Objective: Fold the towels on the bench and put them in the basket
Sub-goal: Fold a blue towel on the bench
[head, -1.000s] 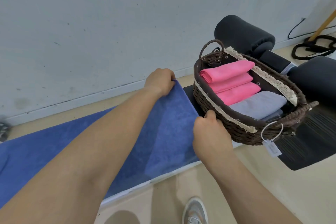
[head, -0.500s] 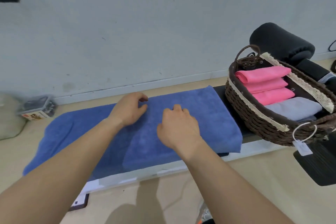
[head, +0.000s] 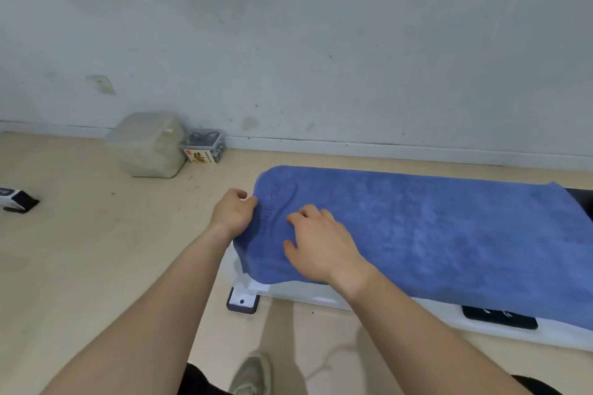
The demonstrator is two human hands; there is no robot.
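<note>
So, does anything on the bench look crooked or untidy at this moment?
Only the blue towel: its left end is creased and droops past the bench corner, where the left hand grips its edge and the right hand lies on it. The rest lies flat.
</note>
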